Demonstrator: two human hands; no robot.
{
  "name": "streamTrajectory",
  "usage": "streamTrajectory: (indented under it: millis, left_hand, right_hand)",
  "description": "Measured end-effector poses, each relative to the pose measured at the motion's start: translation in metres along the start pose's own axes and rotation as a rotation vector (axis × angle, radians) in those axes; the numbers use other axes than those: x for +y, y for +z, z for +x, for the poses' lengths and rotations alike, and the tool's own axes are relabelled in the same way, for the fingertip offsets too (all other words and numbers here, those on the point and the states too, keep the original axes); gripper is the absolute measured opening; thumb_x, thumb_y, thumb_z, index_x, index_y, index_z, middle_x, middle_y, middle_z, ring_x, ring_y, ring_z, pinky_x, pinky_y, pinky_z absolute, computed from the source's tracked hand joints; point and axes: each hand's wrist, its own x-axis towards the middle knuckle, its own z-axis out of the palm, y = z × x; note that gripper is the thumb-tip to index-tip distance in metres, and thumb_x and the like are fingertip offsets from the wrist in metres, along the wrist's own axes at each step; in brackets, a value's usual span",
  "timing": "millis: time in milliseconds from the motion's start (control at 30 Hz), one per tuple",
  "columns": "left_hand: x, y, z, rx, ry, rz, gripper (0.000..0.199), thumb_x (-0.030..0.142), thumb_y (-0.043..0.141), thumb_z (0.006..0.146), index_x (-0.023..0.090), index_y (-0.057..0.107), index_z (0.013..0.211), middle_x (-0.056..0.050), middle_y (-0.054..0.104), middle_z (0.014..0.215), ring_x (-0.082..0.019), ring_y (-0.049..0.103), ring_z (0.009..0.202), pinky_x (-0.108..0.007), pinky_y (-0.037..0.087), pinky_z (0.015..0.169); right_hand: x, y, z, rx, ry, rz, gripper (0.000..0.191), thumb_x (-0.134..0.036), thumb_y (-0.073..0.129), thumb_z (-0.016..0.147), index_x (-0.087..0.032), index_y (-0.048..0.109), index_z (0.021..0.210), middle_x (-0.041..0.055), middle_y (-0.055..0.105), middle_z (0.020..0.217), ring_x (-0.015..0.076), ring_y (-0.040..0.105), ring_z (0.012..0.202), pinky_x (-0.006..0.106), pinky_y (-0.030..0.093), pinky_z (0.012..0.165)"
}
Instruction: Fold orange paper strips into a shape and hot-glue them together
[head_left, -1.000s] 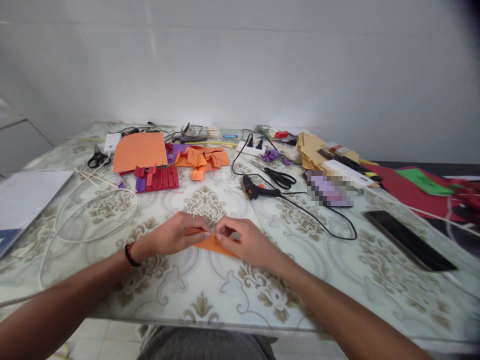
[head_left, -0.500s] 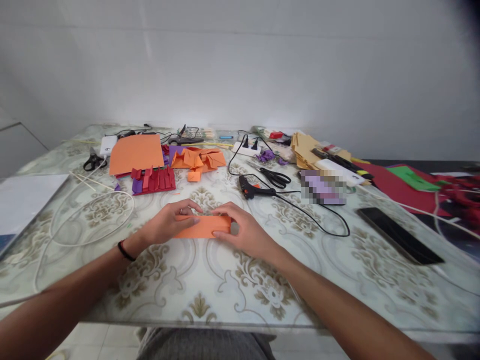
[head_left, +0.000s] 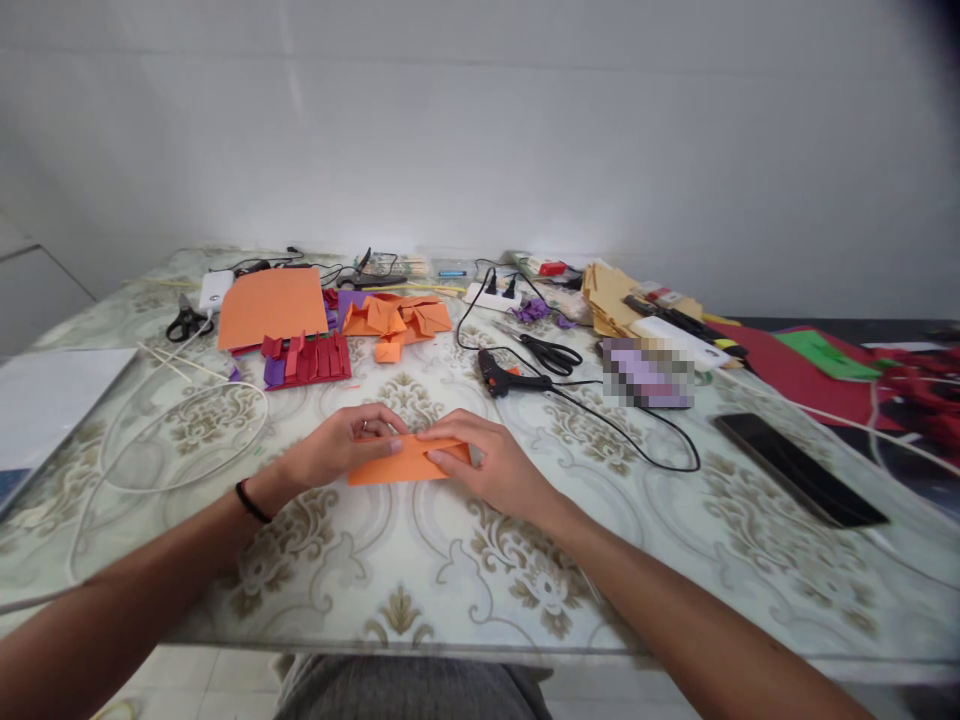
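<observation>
An orange strip of paper (head_left: 397,466) lies crosswise between my two hands, just above or on the patterned tablecloth (head_left: 420,560); I cannot tell whether it touches. My left hand (head_left: 337,446) grips its left part, thumb on the near face and fingers behind. On the right end, my right hand (head_left: 480,455) pinches the paper between thumb and fingers, and that end looks bent up. Beyond my hands sit a small orange folded piece (head_left: 388,352) and a row of red and purple folded strips (head_left: 315,360).
Right of centre lie a black glue gun (head_left: 510,376) with its cord and black scissors (head_left: 553,355). A dark phone (head_left: 799,470) rests further right. Orange sheets (head_left: 274,308) and orange folded shapes (head_left: 397,316) are at the back. A white cable (head_left: 180,487) loops at left.
The right end of the orange paper has gone from flat to bent, as my right hand's fingers slid inward over it. The strip's near edge now slants slightly. My left hand has barely moved.
</observation>
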Motion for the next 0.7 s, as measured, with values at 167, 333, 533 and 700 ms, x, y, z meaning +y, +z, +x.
streamTrajectory:
  millis: [167, 333, 533, 700]
  left_hand:
    - [0.0006, 0.004, -0.0029, -0.038, 0.061, 0.137, 0.031, 0.041, 0.073, 0.088, 0.017, 0.073, 0.107, -0.005, 0.075, 0.09, -0.017, 0.068, 0.082, -0.027, 0.054, 0.075]
    - [-0.0012, 0.0021, -0.0053, 0.003, 0.099, 0.354, 0.026, 0.039, 0.064, 0.095, 0.019, 0.08, 0.097, -0.003, 0.079, 0.087, -0.017, 0.069, 0.08, -0.024, 0.051, 0.071]
    - [-0.0021, -0.0008, -0.0043, 0.067, 0.103, 0.432, 0.029, 0.04, 0.062, 0.095, 0.017, 0.08, 0.092, -0.003, 0.081, 0.087, -0.018, 0.071, 0.08, -0.024, 0.052, 0.073]
    - [0.0018, -0.001, -0.0031, 0.06, 0.088, 0.373, 0.025, 0.038, 0.063, 0.094, 0.018, 0.078, 0.096, -0.004, 0.081, 0.098, -0.021, 0.073, 0.092, -0.027, 0.055, 0.086]
  right_hand:
    - [0.0006, 0.0012, -0.0008, -0.008, 0.047, -0.011, 0.016, -0.025, 0.063, 0.097, -0.023, 0.079, 0.102, 0.0057, 0.076, 0.099, 0.0194, 0.071, 0.092, 0.033, 0.054, 0.087]
    - [0.0015, 0.0026, -0.0014, -0.025, 0.137, -0.022, 0.018, -0.028, 0.063, 0.098, -0.023, 0.08, 0.101, 0.004, 0.08, 0.098, 0.0187, 0.072, 0.087, 0.032, 0.054, 0.084]
    - [0.0026, 0.0018, -0.0005, -0.014, 0.253, 0.042, 0.02, -0.032, 0.063, 0.096, -0.021, 0.08, 0.099, 0.0048, 0.082, 0.103, 0.0215, 0.074, 0.09, 0.031, 0.055, 0.08]
    - [0.0034, 0.0005, 0.0001, -0.009, 0.285, 0.078, 0.022, -0.034, 0.063, 0.095, -0.02, 0.08, 0.097, 0.0052, 0.081, 0.099, 0.0212, 0.073, 0.086, 0.031, 0.055, 0.078]
